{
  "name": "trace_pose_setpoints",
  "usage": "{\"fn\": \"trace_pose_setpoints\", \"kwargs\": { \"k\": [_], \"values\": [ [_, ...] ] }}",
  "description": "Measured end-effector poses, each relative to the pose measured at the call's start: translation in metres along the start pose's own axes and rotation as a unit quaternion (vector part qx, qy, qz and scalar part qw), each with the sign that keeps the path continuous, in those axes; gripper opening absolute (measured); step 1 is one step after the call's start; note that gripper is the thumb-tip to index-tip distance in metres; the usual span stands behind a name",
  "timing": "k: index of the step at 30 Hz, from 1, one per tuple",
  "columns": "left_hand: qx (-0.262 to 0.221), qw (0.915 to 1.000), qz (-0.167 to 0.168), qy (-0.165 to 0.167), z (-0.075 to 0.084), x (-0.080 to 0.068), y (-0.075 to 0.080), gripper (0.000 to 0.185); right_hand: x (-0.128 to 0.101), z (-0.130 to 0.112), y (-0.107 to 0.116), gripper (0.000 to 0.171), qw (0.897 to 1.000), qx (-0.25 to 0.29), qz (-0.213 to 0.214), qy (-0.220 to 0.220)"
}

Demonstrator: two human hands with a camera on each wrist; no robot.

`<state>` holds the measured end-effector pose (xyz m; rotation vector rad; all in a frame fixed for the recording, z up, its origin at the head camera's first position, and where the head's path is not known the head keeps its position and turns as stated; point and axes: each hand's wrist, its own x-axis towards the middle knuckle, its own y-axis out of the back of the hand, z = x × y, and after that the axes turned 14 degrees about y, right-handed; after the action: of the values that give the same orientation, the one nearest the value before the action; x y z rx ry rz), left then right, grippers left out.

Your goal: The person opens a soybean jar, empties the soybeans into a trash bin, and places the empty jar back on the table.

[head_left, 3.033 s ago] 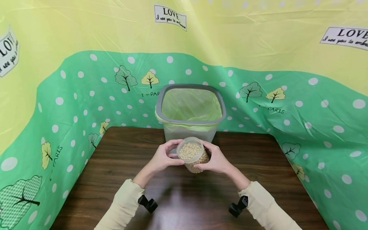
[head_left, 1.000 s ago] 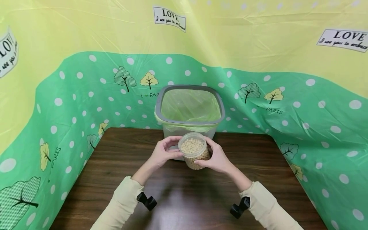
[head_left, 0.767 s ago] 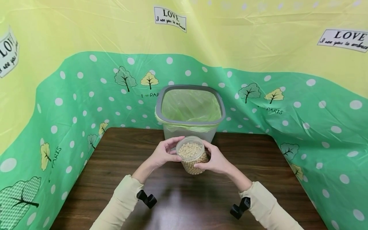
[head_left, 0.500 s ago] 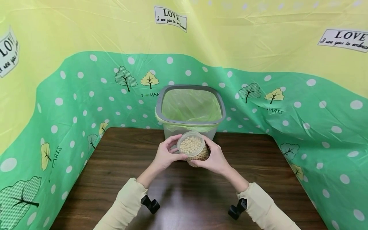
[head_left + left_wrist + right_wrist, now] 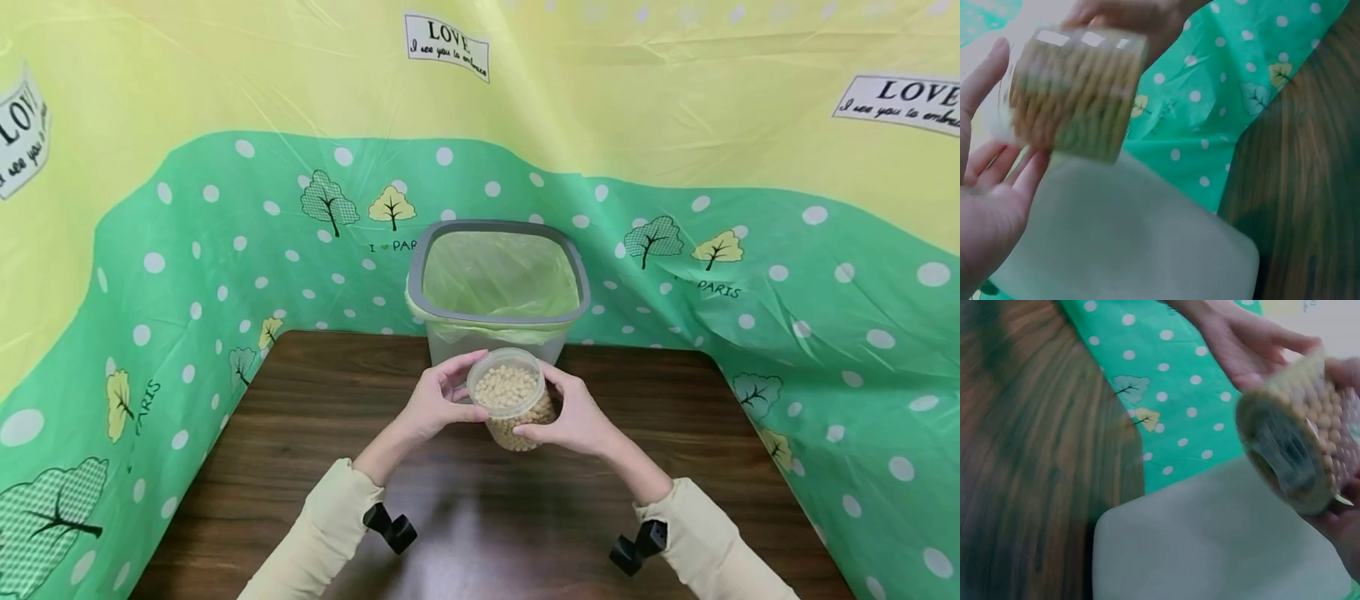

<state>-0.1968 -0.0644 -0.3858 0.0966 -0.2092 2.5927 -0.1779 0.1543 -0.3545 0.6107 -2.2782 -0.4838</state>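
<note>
A clear plastic jar [image 5: 513, 407] full of pale round beans is held just above the dark wooden table [image 5: 300, 467], in front of the bin. My left hand [image 5: 463, 387] curls round its left side near the lid. My right hand [image 5: 543, 400] grips its right side and base. In the left wrist view the jar [image 5: 1075, 94] is blurred, with my left palm [image 5: 985, 206] cupped beside it. From the right wrist the jar's [image 5: 1304, 444] base faces the camera, and my right fingers [image 5: 1341, 528] are under it.
A grey-rimmed translucent bin [image 5: 498, 318] with a green liner stands at the table's back edge, right behind the jar. Its wall fills the lower part of both wrist views [image 5: 1129, 237] [image 5: 1210, 544]. Green dotted sheeting [image 5: 750, 275] walls in the table on three sides.
Both hands have kept hold of the jar. It has bobbed back and forth in front of the bin, and now sits slightly lower and further right than half a second ago.
</note>
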Motion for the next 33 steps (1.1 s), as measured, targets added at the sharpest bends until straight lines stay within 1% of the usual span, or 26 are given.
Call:
{"fn": "trace_pose_setpoints", "kwargs": {
  "k": [3, 4, 6, 8, 11, 14, 16, 18, 21, 23, 25, 28, 32, 33],
  "values": [
    [-0.013, 0.9995, 0.028, -0.006, 0.000, -0.002, -0.006, 0.090, 0.002, -0.011, -0.004, 0.077, 0.998, -0.043, 0.035, 0.009],
    [-0.016, 0.9994, 0.031, -0.008, 0.000, -0.003, -0.006, 0.090, 0.002, -0.012, -0.005, 0.077, 0.998, -0.048, 0.041, 0.011],
    [-0.019, 0.9994, 0.029, -0.010, 0.001, -0.003, -0.005, 0.089, 0.000, -0.008, -0.004, 0.077, 0.998, -0.034, 0.043, 0.007],
    [-0.015, 0.9997, 0.016, -0.011, 0.001, -0.002, -0.002, 0.090, -0.004, 0.000, -0.002, 0.075, 0.999, -0.004, 0.032, -0.003],
    [-0.001, 0.9998, -0.018, -0.005, 0.003, 0.001, 0.003, 0.092, -0.008, 0.013, 0.000, 0.073, 0.999, 0.033, 0.008, -0.009],
    [0.021, 0.9988, -0.044, 0.006, 0.004, 0.002, 0.006, 0.093, -0.009, 0.020, -0.001, 0.075, 0.999, 0.043, -0.002, 0.001],
    [0.030, 0.9986, -0.042, 0.002, 0.004, 0.003, 0.005, 0.092, -0.010, 0.021, -0.003, 0.077, 0.999, 0.034, 0.004, 0.010],
    [0.032, 0.9991, -0.027, -0.012, 0.002, 0.003, 0.003, 0.091, -0.010, 0.022, -0.005, 0.078, 1.000, 0.019, 0.019, 0.012],
    [0.034, 0.9985, 0.010, -0.041, -0.001, 0.003, -0.002, 0.089, -0.012, 0.023, -0.010, 0.079, 0.999, -0.013, 0.045, 0.015],
    [0.045, 0.9966, 0.040, -0.056, -0.003, 0.003, -0.005, 0.089, -0.010, 0.015, -0.012, 0.079, 0.997, -0.032, 0.062, 0.016],
    [0.054, 0.9939, 0.068, -0.068, -0.005, 0.003, -0.009, 0.088, -0.008, 0.008, -0.014, 0.078, 0.996, -0.050, 0.076, 0.021],
    [0.074, 0.9877, 0.106, -0.088, -0.005, 0.003, -0.014, 0.083, -0.006, 0.006, -0.017, 0.080, 0.992, -0.074, 0.101, 0.021],
    [0.080, 0.9795, 0.149, -0.109, -0.006, 0.004, -0.021, 0.073, -0.011, 0.025, -0.021, 0.084, 0.985, -0.110, 0.132, 0.030],
    [0.080, 0.9778, 0.158, -0.112, -0.006, 0.005, -0.023, 0.071, -0.011, 0.026, -0.022, 0.085, 0.983, -0.120, 0.138, 0.035]
  ]
}}
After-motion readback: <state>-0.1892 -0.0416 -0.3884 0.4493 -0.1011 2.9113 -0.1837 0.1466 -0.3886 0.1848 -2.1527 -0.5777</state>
